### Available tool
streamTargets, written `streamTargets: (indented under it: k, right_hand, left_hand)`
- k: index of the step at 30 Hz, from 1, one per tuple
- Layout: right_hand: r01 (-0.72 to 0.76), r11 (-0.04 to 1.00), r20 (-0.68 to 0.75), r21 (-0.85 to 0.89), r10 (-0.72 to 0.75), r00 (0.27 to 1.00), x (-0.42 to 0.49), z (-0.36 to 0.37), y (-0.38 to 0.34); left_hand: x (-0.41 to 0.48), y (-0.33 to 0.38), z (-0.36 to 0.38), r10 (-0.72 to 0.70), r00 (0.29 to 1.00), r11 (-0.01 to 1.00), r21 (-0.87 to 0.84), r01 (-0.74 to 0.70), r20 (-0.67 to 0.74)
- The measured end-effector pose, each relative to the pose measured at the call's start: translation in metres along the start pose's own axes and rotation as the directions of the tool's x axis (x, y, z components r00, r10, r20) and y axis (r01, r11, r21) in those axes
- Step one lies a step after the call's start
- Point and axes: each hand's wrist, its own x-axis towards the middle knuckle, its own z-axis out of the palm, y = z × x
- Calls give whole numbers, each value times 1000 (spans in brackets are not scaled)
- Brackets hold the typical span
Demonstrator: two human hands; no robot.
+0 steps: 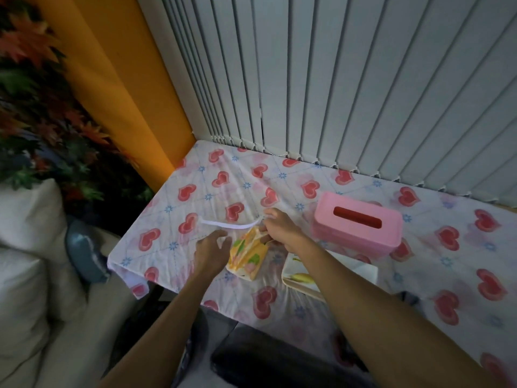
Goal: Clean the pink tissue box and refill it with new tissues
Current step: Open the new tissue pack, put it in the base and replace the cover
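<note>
Pinched between my right hand's (279, 228) thumb and fingers is the torn white strip (232, 224) of the tissue pack (246, 257), trailing off to the left of that hand across the cloth. My left hand (211, 252) is spread loose with nothing in it, just beside the pack's left edge, close to steadying it though I cannot tell if it touches.

That pack, in orange wrapping with green and pink print, sits directly under my right hand, its top pulled open. It looks light, soft and squashy, with a slick film wrapper, so I judge it best held by the 2 long sides, gently, while the stack is slid out whole.

Beyond my right hand, to its right, the pink tissue box (356, 225) stands on the table, well apart from the pack, lid on, its slot showing dark and empty. It seems rigid plastic, light and smooth, likely to skate on the cloth; I would grip it across its short width to lift the lid.

Nearer me than the box lies a flat white packet (307, 278) with a yellow picture on the heart-print tablecloth (195, 191).
</note>
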Motion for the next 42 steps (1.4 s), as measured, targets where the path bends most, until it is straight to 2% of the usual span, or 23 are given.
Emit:
streamTargets:
  k: [3,6,9,18,28,31,33,35,38,42]
  right_hand:
    - [47,985,-90,-164,-62,994,-3,-2,7]
    - [70,952,-108,-299,-107,988,-2,1,15]
    - [87,929,-94,-359,-129,987,-1,3,23]
    - [168,904,-68,-394,-211,975,-4,7,26]
    - [224,896,-155,-384,-302,941,-18,-28,24]
    - [226,891,-144,-394,-303,942,-23,-37,29]
    - [232,882,-133,-410,-309,942,-29,-47,36]
    - [207,866,-130,-455,-295,947,-39,-61,48]
    - [170,829,-144,-533,-286,947,-54,-83,71]
    - [120,830,-181,-545,-256,950,-71,-105,96]
  left_hand:
    - [-20,3,16,90,994,995,47,-93,63]
    - [-32,3,30,45,987,990,127,-64,152]
    - [-32,5,37,31,993,987,155,-49,114]
    - [-27,17,34,25,996,983,181,-41,90]
    - [-32,31,36,69,996,981,179,-78,60]
    - [-35,41,37,160,987,972,171,-162,24]
    - [-37,50,41,285,958,940,196,-281,7]
    - [-44,61,46,423,906,877,238,-417,27]
    - [-53,76,63,621,781,748,254,-613,58]
    - [-62,95,81,606,782,771,133,-623,148]
